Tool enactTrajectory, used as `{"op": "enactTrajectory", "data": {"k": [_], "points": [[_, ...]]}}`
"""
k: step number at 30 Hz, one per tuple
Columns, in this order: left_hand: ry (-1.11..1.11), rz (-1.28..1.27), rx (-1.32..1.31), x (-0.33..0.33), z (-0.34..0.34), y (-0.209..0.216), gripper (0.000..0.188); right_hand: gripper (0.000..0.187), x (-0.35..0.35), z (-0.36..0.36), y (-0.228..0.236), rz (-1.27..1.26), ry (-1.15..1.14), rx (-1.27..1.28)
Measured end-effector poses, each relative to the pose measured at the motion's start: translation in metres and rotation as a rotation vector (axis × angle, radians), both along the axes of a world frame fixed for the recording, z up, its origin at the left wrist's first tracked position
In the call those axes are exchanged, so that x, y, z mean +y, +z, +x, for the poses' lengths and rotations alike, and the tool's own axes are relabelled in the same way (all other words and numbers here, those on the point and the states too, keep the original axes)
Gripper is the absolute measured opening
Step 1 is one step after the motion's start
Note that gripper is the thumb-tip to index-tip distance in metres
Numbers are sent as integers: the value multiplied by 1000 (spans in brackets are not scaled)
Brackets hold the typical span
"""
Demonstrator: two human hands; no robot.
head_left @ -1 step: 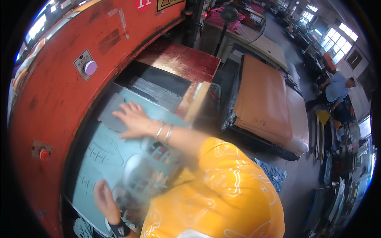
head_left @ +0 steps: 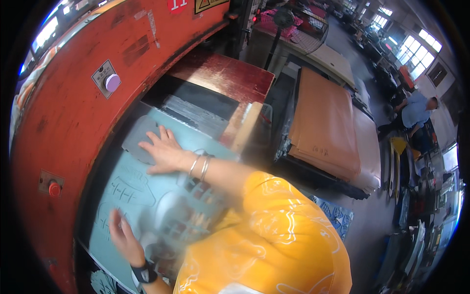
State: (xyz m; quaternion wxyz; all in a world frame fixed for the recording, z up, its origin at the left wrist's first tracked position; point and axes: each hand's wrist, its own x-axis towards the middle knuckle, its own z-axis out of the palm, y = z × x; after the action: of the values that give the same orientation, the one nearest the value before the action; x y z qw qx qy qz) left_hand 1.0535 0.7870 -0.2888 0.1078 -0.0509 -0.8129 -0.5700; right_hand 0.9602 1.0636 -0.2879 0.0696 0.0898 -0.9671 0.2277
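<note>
A teal sheet [head_left: 196,137] lies on the press bed, with pressed outlines and several cut-out holes in it. On its far left part rests a flat grey plate [head_left: 136,138] with a wavy edge. My right hand [head_left: 164,151], with bracelets at the wrist, spreads its fingers flat over the plate's right side. Lower down, my left hand [head_left: 126,238] hovers over the sheet, fingers stretched out and nothing visible in them; a black band circles that wrist. Blur hides part of the sheet near my body.
The orange-red press [head_left: 54,122] walls off the left, with a red button [head_left: 54,189] and a lilac knob [head_left: 112,83]. Beyond the sheet are a red board [head_left: 230,68] and a wooden strip [head_left: 246,128]. Brown sheets [head_left: 323,122] are stacked to the right. A person [head_left: 415,109] works farther off.
My left hand has shifted a little up and to the left over the sheet. The right hand stays at the grey plate, its fingers slightly moved.
</note>
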Motion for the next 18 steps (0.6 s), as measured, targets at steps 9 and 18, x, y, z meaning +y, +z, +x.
{"op": "enactTrajectory", "data": {"k": [9,18], "points": [[-211,-702,7,118,-46,-45,74,74,19,40,-11,-106,-54,-24],[-199,-862,134,123,-28,-23,76,62,115,31,3,-1336,-48,-110]]}}
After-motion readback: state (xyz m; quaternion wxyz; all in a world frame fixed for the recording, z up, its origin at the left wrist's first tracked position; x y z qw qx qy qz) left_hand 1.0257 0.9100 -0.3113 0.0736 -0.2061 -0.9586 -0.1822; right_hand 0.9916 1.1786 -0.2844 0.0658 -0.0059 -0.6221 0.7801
